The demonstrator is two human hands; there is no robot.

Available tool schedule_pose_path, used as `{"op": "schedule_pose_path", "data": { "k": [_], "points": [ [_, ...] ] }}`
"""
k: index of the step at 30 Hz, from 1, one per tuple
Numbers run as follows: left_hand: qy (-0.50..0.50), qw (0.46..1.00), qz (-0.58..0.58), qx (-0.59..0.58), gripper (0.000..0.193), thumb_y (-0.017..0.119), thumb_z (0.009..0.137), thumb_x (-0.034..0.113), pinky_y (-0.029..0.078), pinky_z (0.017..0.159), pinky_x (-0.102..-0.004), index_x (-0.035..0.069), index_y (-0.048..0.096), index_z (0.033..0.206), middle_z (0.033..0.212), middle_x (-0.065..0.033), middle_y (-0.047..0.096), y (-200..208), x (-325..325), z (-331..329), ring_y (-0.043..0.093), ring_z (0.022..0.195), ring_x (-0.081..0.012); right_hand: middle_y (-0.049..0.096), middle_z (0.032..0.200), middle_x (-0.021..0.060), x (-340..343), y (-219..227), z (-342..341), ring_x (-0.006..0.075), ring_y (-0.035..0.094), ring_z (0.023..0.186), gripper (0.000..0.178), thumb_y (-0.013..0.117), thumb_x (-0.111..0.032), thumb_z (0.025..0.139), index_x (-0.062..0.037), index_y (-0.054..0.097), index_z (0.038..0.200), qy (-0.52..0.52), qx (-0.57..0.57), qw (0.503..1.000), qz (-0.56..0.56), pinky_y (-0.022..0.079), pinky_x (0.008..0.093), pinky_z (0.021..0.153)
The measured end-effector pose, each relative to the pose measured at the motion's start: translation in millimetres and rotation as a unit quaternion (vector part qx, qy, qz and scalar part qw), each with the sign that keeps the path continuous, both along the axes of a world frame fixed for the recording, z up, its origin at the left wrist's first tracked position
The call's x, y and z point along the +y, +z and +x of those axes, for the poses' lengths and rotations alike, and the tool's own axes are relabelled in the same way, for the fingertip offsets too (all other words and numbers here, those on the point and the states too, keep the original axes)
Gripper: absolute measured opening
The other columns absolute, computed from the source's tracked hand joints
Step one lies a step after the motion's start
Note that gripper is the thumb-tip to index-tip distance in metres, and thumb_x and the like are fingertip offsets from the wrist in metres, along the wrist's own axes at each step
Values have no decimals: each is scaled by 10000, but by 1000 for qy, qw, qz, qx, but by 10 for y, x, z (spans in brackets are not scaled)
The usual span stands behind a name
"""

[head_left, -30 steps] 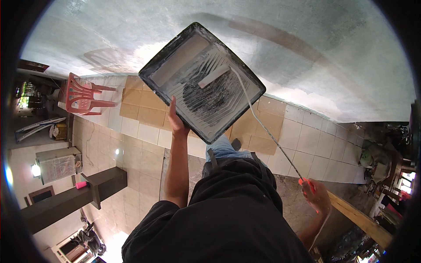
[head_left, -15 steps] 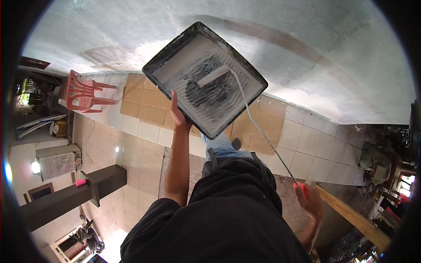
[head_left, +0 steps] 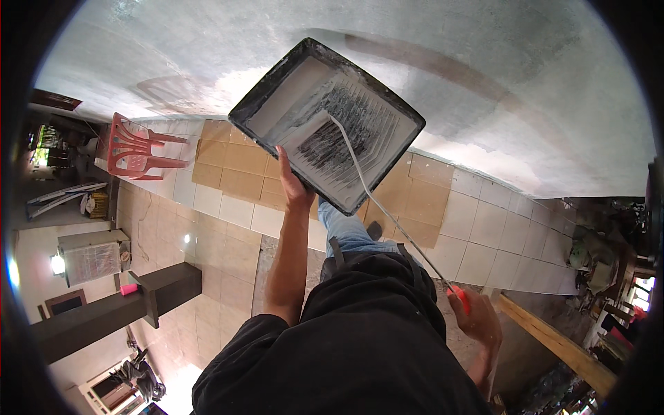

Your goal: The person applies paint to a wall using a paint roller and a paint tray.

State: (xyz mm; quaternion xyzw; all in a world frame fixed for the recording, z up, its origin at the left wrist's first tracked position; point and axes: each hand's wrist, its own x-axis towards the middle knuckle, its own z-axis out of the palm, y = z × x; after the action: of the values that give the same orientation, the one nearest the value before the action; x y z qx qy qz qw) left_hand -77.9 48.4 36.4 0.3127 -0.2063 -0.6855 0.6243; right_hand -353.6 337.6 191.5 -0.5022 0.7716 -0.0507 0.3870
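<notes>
My left hand [head_left: 296, 187] grips a black paint tray [head_left: 387, 162] by its near-left edge, the thumb up along the rim and the other fingers hidden beneath. Tilted in front of the wall, the tray holds pale paint, with dark ribs showing through its middle. Low on the right, my right hand [head_left: 478, 318] is closed around the red handle of a paint roller [head_left: 404, 235]. Its long thin rod runs up and left over the tray's rim. The paint-coated roller head lies in the tray near the paint pool and is hard to tell from the paint.
A grey wall [head_left: 526, 62] with patchy pale areas stands beyond the tray. Cardboard sheets [head_left: 238, 166] cover floor tiles along its foot. A red plastic chair [head_left: 131, 149] stands at left, a dark column [head_left: 104, 311] lower left. At right are a wooden beam [head_left: 553, 342] and clutter.
The roller head has moved left and down across the ribs toward the paint pool. My right hand has shifted left with the handle. The tray has shifted slightly right.
</notes>
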Motion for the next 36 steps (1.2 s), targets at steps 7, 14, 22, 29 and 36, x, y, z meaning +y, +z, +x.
{"op": "schedule_pose_path", "data": {
  "k": [7, 14, 22, 29, 36],
  "points": [
    [-24, 1000, 10, -1, 643, 366, 955, 527, 393, 995, -428, 37, 356, 1373, 1324, -141, 468, 64, 46, 43, 470, 1190, -290, 611, 756, 233, 59, 4, -91, 441, 583, 727, 386, 525, -398, 916, -23, 612, 900, -2, -67, 998, 3, 451, 463, 638],
    [-40, 999, 1, -5, 653, 359, 958, 526, 388, 1012, -410, 26, 348, 1379, 1326, -150, 471, 93, 47, 14, 480, 1185, -286, 588, 710, 236, -69, -79, 114, 425, 564, 658, 433, 518, -411, 923, 10, 607, 869, -19, -69, 995, -64, 434, 433, 595],
    [-31, 999, -19, -26, 630, 363, 956, 526, 385, 998, -418, 50, 369, 1370, 1322, -124, 467, 29, 33, 118, 474, 1178, -282, 608, 764, 247, 26, -14, -79, 429, 579, 745, 455, 518, -420, 920, 22, 612, 865, -15, -80, 997, -3, 451, 423, 647],
    [-45, 998, -7, -38, 676, 372, 940, 558, 356, 1035, -424, 45, 363, 1380, 1364, -126, 440, -17, -14, 88, 437, 1228, -292, 636, 786, 218, 42, -239, -108, 411, 596, 771, 454, 529, -445, 906, -4, 638, 893, -51, -89, 993, -51, 466, 430, 689],
    [-80, 994, 7, -70, 799, 387, 874, 654, 258, 1087, -509, 95, 277, 1434, 1464, -120, 303, -22, 94, 39, 319, 1310, -343, 647, 800, 204, 227, -653, -367, 395, 616, 781, 501, 493, -512, 908, -33, 635, 950, -94, -170, 979, -56, 475, 418, 701]
  ]
}}
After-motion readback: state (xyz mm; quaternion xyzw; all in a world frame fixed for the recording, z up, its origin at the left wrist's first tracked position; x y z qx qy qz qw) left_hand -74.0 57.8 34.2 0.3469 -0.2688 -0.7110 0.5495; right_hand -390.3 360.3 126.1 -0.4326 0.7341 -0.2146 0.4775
